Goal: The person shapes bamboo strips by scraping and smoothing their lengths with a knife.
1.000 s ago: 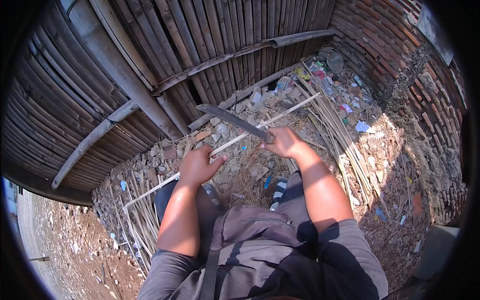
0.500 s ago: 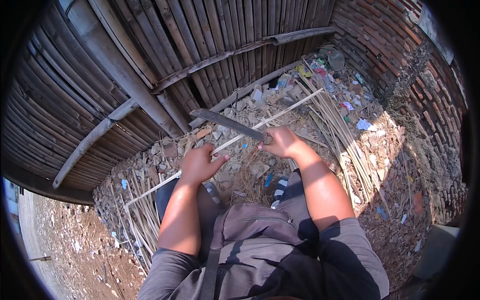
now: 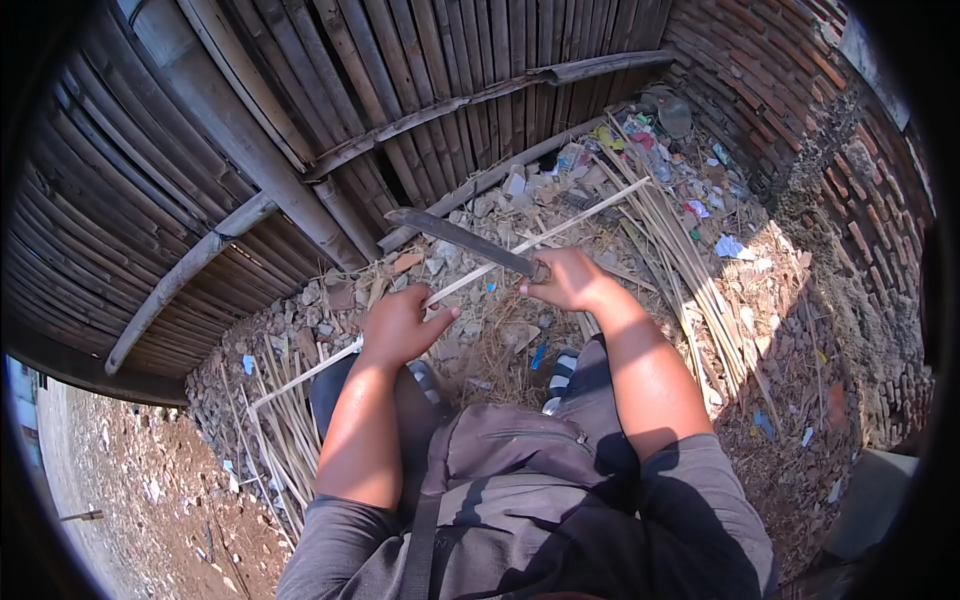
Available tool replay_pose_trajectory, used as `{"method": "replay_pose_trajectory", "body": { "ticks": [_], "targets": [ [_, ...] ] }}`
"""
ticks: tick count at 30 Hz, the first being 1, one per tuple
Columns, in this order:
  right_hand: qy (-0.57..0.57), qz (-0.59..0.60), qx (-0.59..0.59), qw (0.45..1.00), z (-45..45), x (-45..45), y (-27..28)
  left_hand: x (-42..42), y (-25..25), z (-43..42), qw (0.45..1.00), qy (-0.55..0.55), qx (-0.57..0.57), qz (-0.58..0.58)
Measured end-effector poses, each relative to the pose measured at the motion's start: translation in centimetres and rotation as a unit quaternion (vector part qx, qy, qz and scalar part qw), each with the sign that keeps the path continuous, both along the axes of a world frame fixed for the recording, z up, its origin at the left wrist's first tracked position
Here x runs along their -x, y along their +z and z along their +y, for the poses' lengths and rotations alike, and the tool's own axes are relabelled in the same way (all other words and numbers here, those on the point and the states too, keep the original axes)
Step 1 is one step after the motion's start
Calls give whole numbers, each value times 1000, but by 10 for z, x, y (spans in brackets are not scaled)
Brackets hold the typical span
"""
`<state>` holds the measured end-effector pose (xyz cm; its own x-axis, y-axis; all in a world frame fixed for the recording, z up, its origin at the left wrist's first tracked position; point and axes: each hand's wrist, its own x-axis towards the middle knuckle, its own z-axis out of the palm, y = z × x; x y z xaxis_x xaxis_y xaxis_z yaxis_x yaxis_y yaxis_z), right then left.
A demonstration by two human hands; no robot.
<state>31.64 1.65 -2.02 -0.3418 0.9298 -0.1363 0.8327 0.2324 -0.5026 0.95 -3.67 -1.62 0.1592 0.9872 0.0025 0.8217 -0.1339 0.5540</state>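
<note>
My left hand (image 3: 400, 325) is wrapped round a long, thin, pale bamboo strip (image 3: 590, 213), with the thumb pointing right. The strip runs slantwise from beside my left knee up to the far right. In my right hand (image 3: 568, 280) is a machete (image 3: 455, 236), gripped by its handle, which the fingers mostly hide. Its dark blade points up and left, crossing the strip between my two hands. Whether the edge touches the strip, I cannot tell.
Split bamboo strips lie in a pile (image 3: 285, 430) on the left and a longer bundle (image 3: 690, 290) on the right. Rubble and litter cover the ground. A bamboo wall (image 3: 430, 60) stands ahead, and a brick wall (image 3: 760, 90) rises at the right.
The machete and my right hand have shifted very slightly to the right. My left hand and the bamboo strip stay almost where they were.
</note>
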Motion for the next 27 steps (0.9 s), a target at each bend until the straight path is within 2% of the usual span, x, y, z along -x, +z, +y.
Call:
{"method": "replay_pose_trajectory", "body": {
  "ticks": [2,5,6,9,10,13,14,17,18,21,22,25,27],
  "targets": [
    [39,-47,5,998,-7,9,17,2,0,-1,1000,-4,7,-4],
    [16,61,-18,998,12,-13,-9,9,6,-3,1000,-3,24,2],
    [-44,61,2,997,12,-17,4,12,9,-2,1000,1,27,9],
    [-126,147,22,981,21,-31,-2,14,8,1,1000,6,23,19],
    [-110,114,-48,986,24,-32,-11,13,5,1,1000,6,22,21],
    [-81,47,-37,995,14,-23,-15,4,2,2,999,11,24,26],
    [-49,45,-2,998,8,-17,-8,0,2,1,999,7,28,23],
    [62,-54,-15,996,-1,2,-7,-3,5,-2,999,-2,33,27],
    [73,-51,-14,996,-3,4,-2,-2,6,-3,999,-5,29,32],
    [19,43,-33,998,8,-6,-10,5,7,-4,998,-4,41,39],
    [-18,65,16,998,13,-10,-3,7,8,-3,998,-2,48,38],
    [-112,73,-73,988,17,-17,-10,10,10,1,999,16,49,12],
    [-101,51,-47,992,12,-17,-5,5,4,1,1000,15,19,19]
  ]
}}
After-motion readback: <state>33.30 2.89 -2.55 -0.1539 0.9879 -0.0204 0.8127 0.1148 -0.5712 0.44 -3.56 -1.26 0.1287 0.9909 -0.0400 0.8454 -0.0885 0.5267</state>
